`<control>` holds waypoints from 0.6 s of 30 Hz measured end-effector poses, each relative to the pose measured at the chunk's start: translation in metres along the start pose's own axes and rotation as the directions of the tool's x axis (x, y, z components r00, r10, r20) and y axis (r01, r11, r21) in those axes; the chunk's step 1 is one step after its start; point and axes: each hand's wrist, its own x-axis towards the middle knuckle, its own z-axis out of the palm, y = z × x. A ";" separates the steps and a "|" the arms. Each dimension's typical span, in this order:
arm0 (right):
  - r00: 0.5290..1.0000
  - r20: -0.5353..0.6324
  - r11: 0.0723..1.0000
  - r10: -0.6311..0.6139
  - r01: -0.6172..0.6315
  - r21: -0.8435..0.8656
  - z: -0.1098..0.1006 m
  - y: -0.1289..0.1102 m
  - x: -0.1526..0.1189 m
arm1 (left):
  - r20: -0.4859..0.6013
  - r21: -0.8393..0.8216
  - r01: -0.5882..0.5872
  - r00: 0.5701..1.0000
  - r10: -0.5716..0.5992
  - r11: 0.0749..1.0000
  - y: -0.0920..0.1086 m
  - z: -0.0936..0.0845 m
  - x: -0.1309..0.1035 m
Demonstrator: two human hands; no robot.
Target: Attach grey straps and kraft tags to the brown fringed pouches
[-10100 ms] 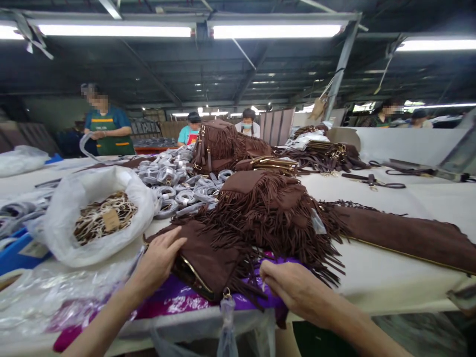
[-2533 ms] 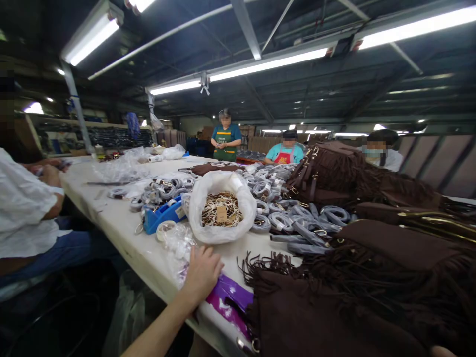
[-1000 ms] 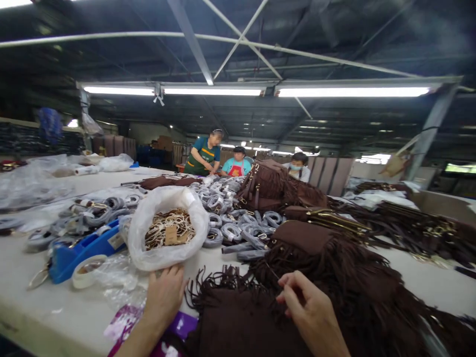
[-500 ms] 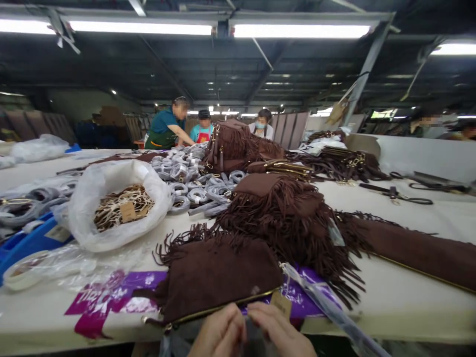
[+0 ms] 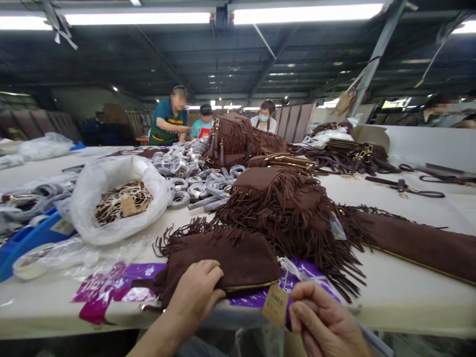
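A dark brown fringed bag (image 5: 238,258) with a gold zip lies flat at the table's front edge. My left hand (image 5: 197,287) is on its front left part, fingers curled over the top and thumb by the zip edge. A brown paper hang tag (image 5: 275,305) dangles on a white string from the bag's right corner. Just right of the tag, my right hand (image 5: 320,317) is closed in a pinch; whatever lies between its fingertips is hidden. A plastic-wrapped strap (image 5: 292,267) runs from that corner and passes behind my right hand.
More fringed bags (image 5: 282,213) are heaped behind. To the left stand a plastic bag of hang tags (image 5: 82,208), wrapped coiled straps (image 5: 180,198) and a blue bin (image 5: 33,243). Purple printed plastic (image 5: 122,282) lies under the front bag. Several people (image 5: 167,119) are across the table.
My hands were close together at the table's front edge. The left has moved up and left onto the bag; the right has moved right, beside the tag, which now shows fully.
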 end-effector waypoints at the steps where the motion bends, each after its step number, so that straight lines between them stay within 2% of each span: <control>1: 0.998 0.065 0.994 -0.016 0.023 -0.110 -0.002 -0.001 0.004 | 0.032 -0.007 -0.001 1.000 0.002 1.000 -0.005 -0.006 0.004; 3: 0.969 0.216 0.919 -0.119 0.190 -0.344 0.000 -0.006 0.012 | 0.063 -0.037 0.012 0.998 -0.010 0.999 -0.011 -0.015 0.013; 4: 0.938 0.295 0.854 -0.184 0.301 -0.424 0.002 -0.009 0.016 | 0.065 -0.046 0.025 0.998 -0.022 0.999 -0.012 -0.020 0.018; 6: 0.870 0.409 0.733 -0.275 0.465 -0.497 0.010 -0.020 0.025 | 0.055 -0.048 0.042 0.998 -0.040 0.998 -0.014 -0.028 0.024; 7: 0.855 0.438 0.699 -0.279 0.494 -0.518 0.015 -0.026 0.029 | 0.040 -0.039 0.049 0.998 -0.047 0.998 -0.015 -0.031 0.027; 10: 0.889 0.433 0.650 -0.147 0.417 -0.636 0.027 -0.044 0.040 | -0.028 -0.005 0.047 0.998 -0.047 0.999 -0.015 -0.039 0.029; 12: 0.906 0.419 0.620 -0.054 0.359 -0.698 0.033 -0.052 0.046 | -0.149 0.023 0.003 0.989 0.001 1.000 -0.012 -0.039 0.025; 14: 0.898 0.437 0.648 -0.044 0.359 -0.672 0.037 -0.057 0.052 | -0.305 0.045 -0.123 0.943 0.131 0.991 -0.006 -0.033 0.018; 15: 0.891 0.451 0.686 -0.057 0.363 -0.630 0.038 -0.057 0.055 | -0.350 0.047 -0.211 0.912 0.214 0.976 -0.002 -0.027 0.015; 17: 0.887 0.453 0.772 -0.087 0.347 -0.532 0.038 -0.055 0.060 | -0.323 0.015 -0.366 0.879 0.351 0.931 0.008 -0.013 0.012; 18: 0.895 0.436 0.808 -0.096 0.326 -0.491 0.037 -0.052 0.063 | -0.258 -0.014 -0.403 0.886 0.386 0.915 0.011 -0.006 0.014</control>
